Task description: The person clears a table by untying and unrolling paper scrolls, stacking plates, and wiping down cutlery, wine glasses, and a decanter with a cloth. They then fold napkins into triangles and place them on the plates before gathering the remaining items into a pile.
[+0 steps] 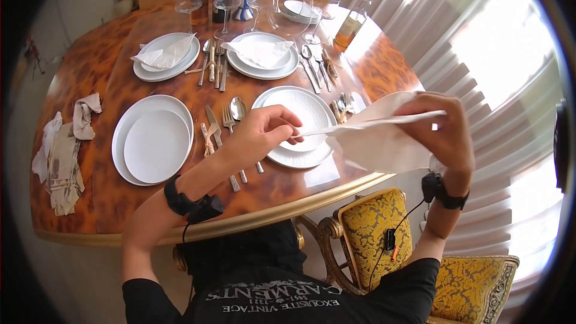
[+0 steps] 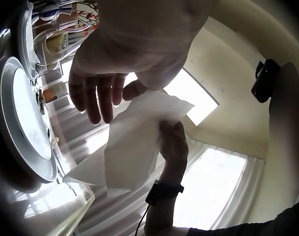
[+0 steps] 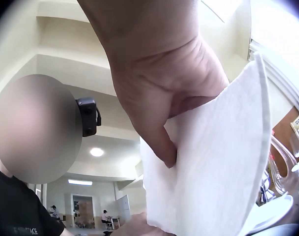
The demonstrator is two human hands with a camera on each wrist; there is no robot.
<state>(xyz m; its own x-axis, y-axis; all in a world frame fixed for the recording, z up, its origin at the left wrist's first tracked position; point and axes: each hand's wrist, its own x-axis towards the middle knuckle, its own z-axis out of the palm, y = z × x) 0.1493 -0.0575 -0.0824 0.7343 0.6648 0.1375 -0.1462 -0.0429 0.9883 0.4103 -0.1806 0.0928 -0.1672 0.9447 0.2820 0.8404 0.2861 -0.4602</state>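
Note:
A white napkin (image 1: 378,147), folded over, is held up in the air above the near right place setting. My left hand (image 1: 261,135) pinches its narrow left corner between thumb and fingers. At the other end my right hand (image 1: 444,129) grips the napkin, and the right wrist view shows the thumb (image 3: 166,150) lying against the cloth. Below the left fingers lies a small patterned plate (image 1: 312,126) on a larger plate (image 1: 300,159), partly hidden by the hand and napkin. A spoon (image 1: 238,108) and a fork (image 1: 228,121) lie left of these plates.
Two stacked white plates (image 1: 156,147) stand at the near left. Folded napkins (image 1: 165,57) lie on the far settings. Wine glasses (image 1: 225,0) and bottles (image 1: 354,21) stand at the back. Crumpled cloths (image 1: 63,162) lie on the left. A yellow chair (image 1: 378,234) stands at the table edge.

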